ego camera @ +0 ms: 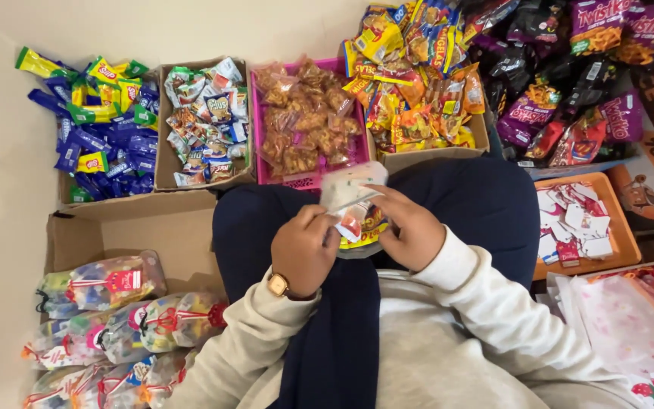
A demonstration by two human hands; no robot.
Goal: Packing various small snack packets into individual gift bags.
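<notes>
I held a clear bag [351, 189] over my lap, my left hand [306, 250] and right hand [412, 231] both clenched on it, just near of the pink basket [308, 180] of snacks.

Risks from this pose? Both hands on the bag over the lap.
1. The clear bag is pinched only at its lower end by the left hand and right hand; snacks already inside might spill onto the lap.
2. The pink basket sits right ahead; a forward reach may knock it.
</notes>
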